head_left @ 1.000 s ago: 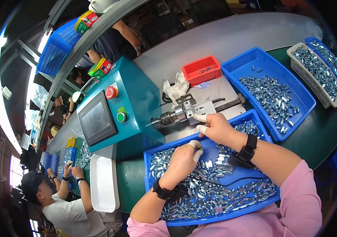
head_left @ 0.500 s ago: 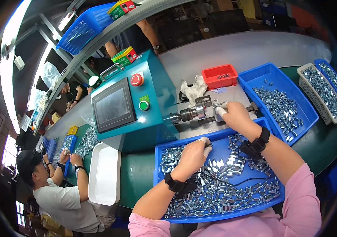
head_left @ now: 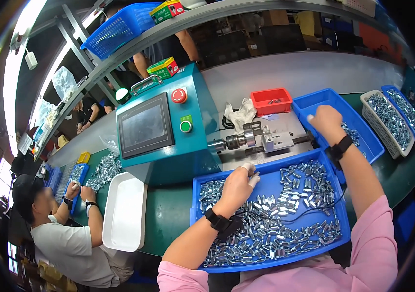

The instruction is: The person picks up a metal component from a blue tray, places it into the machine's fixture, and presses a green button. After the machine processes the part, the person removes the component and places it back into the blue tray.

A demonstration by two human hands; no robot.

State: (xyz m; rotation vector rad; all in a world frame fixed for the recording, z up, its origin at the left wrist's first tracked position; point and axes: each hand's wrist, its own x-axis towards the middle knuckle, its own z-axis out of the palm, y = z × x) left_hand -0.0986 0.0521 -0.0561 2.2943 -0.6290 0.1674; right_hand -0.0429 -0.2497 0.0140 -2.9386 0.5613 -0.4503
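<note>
My left hand [head_left: 237, 187], with white covers on its fingertips, hovers over the upper edge of the near blue tray [head_left: 266, 192], which holds many short metal fittings [head_left: 275, 243]. Its thumb and fingers are pinched together; anything between them is too small to make out. My right hand [head_left: 327, 122] is over the far blue bin [head_left: 380, 153], partly covering the fittings [head_left: 351, 134] in it. Its fingers are curled, and what they hold, if anything, is hidden. Between the hands stands a metal fixture block [head_left: 275, 139], facing a chuck [head_left: 236, 141].
A teal machine [head_left: 178, 160] with a screen [head_left: 144, 125], red button [head_left: 179, 95] and green button [head_left: 186, 126] stands left of the chuck. Nearby are a red box [head_left: 270, 101], cloth [head_left: 241, 116], white tray [head_left: 125, 214] and grey basket [head_left: 387, 126]. A co-worker [head_left: 66, 238] sits left.
My right hand has left the fixture block and moved right and up, over the far blue bin. The left hand stays pinched near the same spot. The view has shifted slightly.
</note>
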